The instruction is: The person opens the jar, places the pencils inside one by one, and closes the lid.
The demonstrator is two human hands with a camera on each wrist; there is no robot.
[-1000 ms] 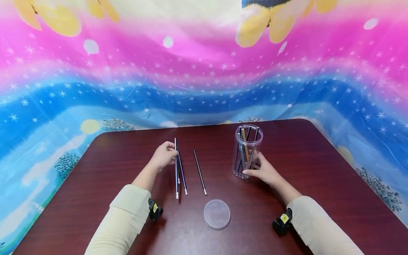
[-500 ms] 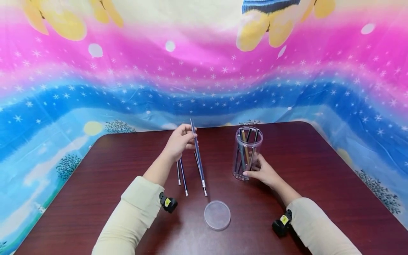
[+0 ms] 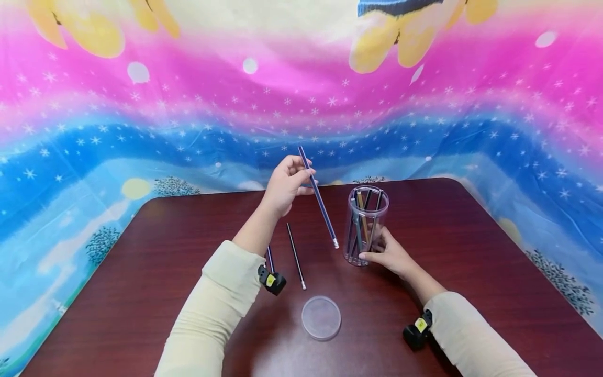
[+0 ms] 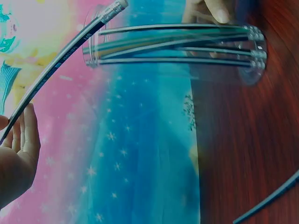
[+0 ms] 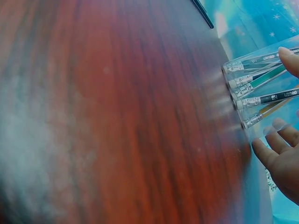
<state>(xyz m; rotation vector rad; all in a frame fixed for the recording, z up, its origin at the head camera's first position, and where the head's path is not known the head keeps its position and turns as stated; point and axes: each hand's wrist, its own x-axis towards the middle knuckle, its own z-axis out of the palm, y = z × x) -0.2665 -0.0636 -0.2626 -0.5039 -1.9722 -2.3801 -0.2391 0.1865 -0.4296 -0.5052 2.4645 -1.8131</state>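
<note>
In the head view my left hand (image 3: pixel 284 187) pinches a dark blue striped pencil (image 3: pixel 321 204) near its upper end. The pencil hangs tilted above the table, its white eraser end pointing down and right, left of a clear plastic canister (image 3: pixel 372 214). The canister stands upright with several pencils inside, eraser ends at the bottom, as the right wrist view also shows. My right hand (image 3: pixel 390 253) grips the canister's lower right side between thumb and fingers. The left wrist view shows the held pencil (image 4: pixel 56 65) apart from the canister (image 4: pixel 163 72).
A black pencil (image 3: pixel 296 257) lies on the dark red wooden table (image 3: pixel 188 314). Left of it, a blue pencil (image 3: pixel 270 258) is partly hidden by my left forearm. A round clear lid (image 3: pixel 321 318) lies near the front. Behind the table hangs a printed cloth (image 3: pixel 301 104).
My left hand has lifted the pencil off the left group and carried it up and right, towards the canister. My right hand and the canister have stayed in place.
</note>
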